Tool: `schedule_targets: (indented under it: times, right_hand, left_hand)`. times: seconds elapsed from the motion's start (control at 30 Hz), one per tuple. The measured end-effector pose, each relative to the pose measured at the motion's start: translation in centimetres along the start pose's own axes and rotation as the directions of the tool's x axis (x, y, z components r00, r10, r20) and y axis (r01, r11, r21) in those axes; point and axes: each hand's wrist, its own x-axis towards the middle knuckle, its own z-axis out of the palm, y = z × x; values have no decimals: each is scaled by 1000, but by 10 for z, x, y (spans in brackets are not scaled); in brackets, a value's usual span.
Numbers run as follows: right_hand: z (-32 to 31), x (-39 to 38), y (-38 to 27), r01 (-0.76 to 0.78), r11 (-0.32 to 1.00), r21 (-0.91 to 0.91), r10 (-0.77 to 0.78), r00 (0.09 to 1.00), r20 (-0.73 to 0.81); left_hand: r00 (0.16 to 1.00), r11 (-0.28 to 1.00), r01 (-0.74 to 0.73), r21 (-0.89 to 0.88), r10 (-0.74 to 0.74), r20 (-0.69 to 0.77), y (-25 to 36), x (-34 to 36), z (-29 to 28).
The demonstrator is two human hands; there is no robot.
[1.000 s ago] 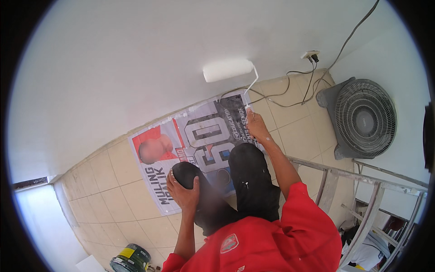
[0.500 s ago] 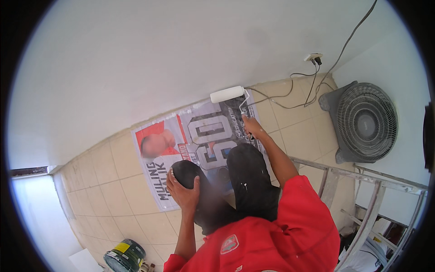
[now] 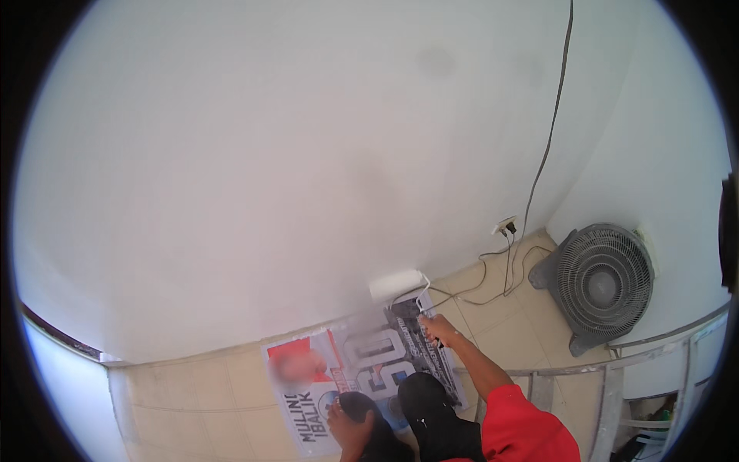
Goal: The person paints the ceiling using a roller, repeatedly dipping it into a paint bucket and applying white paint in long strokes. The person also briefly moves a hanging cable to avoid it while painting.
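My right hand [image 3: 440, 329] is closed around the handle of a paint roller [image 3: 396, 285]. The roller's white sleeve lies against the white wall [image 3: 246, 192], low down near the floor. My left hand [image 3: 350, 433] rests on my left knee with its fingers apart, and holds nothing. Between my knees and the wall, a printed plastic banner [image 3: 312, 412] covers part of the floor along the wall's foot. My knees, in dark trousers, partly hide it.
A grey floor fan [image 3: 604, 285] stands to the right, by the corner. Cables run over the tiles from a wall socket [image 3: 504, 225], and another hangs down the wall. A paint-spotted ladder [image 3: 610, 408] stands at lower right. Beige tiles [image 3: 185, 400] extend left.
The view has tilted up, showing more wall; the bucket at lower left is out of sight. My right hand still holds the roller, and my left hand stays on my knee.
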Motion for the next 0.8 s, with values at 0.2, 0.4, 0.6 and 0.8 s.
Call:
schedule_targets:
  times: [0.2, 0.4, 0.6, 0.8]
  right_hand:
    - [0, -128, -131, 21, 996, 90, -24, 999, 25]
    - [-10, -240, -243, 68, 992, 107, -70, 998, 9]
    - [-18, -361, -382, 116, 988, 105, -114, 993, -23]
    - [-33, -453, -483, 268, 959, 92, -264, 963, -54]
  left_hand:
    - [994, 994, -81, 74, 75, 78, 39, -29, -59]
    - [938, 962, -55, 266, -42, 344, 67, -54, -157]
    - [967, 976, -51, 211, -4, 255, 9, -70, -254]
    - [895, 991, 29, 131, -84, 438, 15, -83, -383]
